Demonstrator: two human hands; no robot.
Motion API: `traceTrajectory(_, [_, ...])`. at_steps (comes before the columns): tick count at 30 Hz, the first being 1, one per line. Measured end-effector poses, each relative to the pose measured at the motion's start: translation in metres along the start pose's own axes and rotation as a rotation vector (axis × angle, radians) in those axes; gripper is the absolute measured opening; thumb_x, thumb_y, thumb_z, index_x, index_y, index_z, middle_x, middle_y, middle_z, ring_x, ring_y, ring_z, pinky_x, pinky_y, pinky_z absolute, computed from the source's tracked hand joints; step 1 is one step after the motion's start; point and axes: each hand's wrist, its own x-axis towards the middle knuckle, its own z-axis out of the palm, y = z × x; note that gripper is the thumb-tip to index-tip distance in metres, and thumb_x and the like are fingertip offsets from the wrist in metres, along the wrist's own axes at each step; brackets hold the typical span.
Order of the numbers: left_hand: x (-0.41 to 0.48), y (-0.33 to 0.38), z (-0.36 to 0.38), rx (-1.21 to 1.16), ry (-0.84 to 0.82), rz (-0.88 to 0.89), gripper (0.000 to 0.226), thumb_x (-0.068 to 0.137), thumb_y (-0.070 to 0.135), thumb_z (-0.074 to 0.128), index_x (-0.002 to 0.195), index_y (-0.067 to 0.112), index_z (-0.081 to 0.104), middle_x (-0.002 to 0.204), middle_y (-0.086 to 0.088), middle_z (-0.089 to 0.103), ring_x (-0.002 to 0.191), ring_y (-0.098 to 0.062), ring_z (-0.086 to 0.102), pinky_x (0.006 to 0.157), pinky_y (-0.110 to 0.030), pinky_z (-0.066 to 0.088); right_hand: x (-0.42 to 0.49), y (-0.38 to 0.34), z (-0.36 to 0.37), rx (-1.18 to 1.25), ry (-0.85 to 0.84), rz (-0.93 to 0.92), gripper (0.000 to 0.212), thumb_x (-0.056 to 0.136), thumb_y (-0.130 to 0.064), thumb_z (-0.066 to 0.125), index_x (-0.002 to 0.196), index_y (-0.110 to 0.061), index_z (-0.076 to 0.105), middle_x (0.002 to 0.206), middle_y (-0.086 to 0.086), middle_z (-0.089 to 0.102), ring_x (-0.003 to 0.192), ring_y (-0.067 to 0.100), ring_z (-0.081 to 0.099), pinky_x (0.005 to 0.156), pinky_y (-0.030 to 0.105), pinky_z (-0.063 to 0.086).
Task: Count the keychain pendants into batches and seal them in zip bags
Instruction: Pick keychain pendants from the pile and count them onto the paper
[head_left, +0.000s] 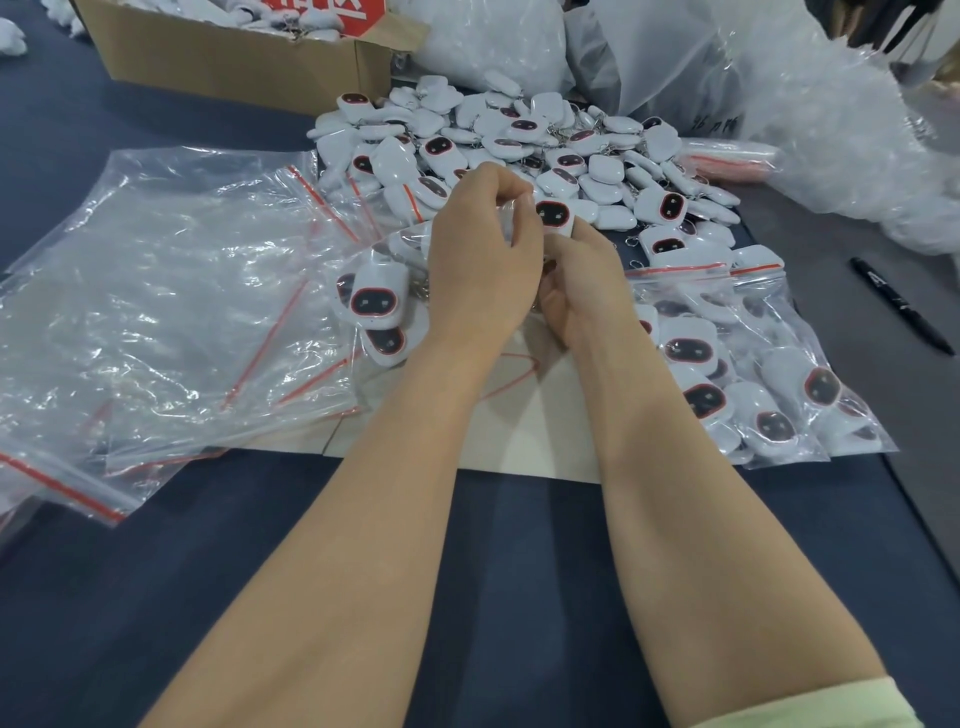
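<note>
Counting in progress, by the look of it. Holding one pendant (553, 215) pinched in the right grip (584, 286), dark face up, over the near edge of the loose pile (519, 145) at the far middle of the bench (519, 571). Left grip (483, 260) curled, touching the right; pinching the bag mouth or more pendants, cannot tell. Part-filled bag (374, 306) just left of both grips, near the bench middle. Empty bags (182, 291) toward the left edge, filled bags (753, 374) toward the right edge, marker (904, 306) beyond these.

To do this step well: take only one pendant at each count, and free its chain from the pile before lifting. Drop it fully inside the bag, not on the rim. Keep the mouth wide with the left grip. Keep chains away from the red strip before pressing, otherwise probably no good seal.
</note>
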Motion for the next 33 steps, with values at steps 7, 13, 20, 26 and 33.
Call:
traceTrajectory(7, [0.001,0.003,-0.002,-0.029,0.003,-0.033,0.011,0.09,0.008,0.053,0.095,0.005,0.063,0.089,0.005,0.061,0.086,-0.008,0.054,0.08,-0.013,0.039,0.002,-0.006,-0.001,-0.307,0.031,-0.065,0.01,0.09,0.003,0.054,0.09,-0.007,0.056,0.082,0.016,0.058,0.073,0.024,0.053,0.064,0.035,0.044])
traceTrajectory(13, [0.005,0.007,-0.005,-0.128,0.031,-0.13,0.012,0.093,0.01,0.051,0.098,0.005,0.061,0.092,0.006,0.061,0.087,-0.007,0.055,0.083,-0.016,0.041,0.003,-0.041,-0.005,-0.254,0.145,-0.081,0.016,0.091,-0.006,0.062,0.093,-0.005,0.046,0.1,0.013,0.05,0.071,0.021,0.064,0.069,0.027,0.06])
traceTrajectory(20, [0.008,0.009,-0.006,-0.198,0.07,-0.206,0.005,0.094,0.01,0.051,0.093,0.012,0.056,0.091,0.006,0.061,0.086,-0.008,0.055,0.081,-0.017,0.042,-0.018,-0.057,0.005,-0.757,-0.151,-0.014,0.023,0.086,-0.013,0.07,0.07,-0.009,0.054,0.053,0.001,0.06,0.044,0.009,0.053,0.045,0.016,0.047])
traceTrajectory(26, [0.002,0.012,-0.004,-0.042,0.065,-0.002,0.011,0.092,0.006,0.049,0.096,0.004,0.059,0.092,0.001,0.058,0.084,-0.01,0.05,0.072,-0.005,0.033,-0.019,-0.053,0.005,-0.761,-0.417,-0.036,0.024,0.088,0.008,0.048,0.081,-0.008,0.063,0.065,0.001,0.063,0.056,0.007,0.062,0.062,0.018,0.053])
traceTrajectory(33, [0.0,0.02,-0.004,-0.069,0.065,0.004,0.013,0.092,0.005,0.049,0.097,0.002,0.061,0.095,-0.002,0.062,0.087,-0.009,0.052,0.078,-0.01,0.037,-0.028,-0.057,0.005,-0.768,-0.566,0.022,0.03,0.089,0.014,0.04,0.085,-0.008,0.061,0.067,-0.001,0.066,0.061,0.006,0.064,0.058,0.016,0.051])
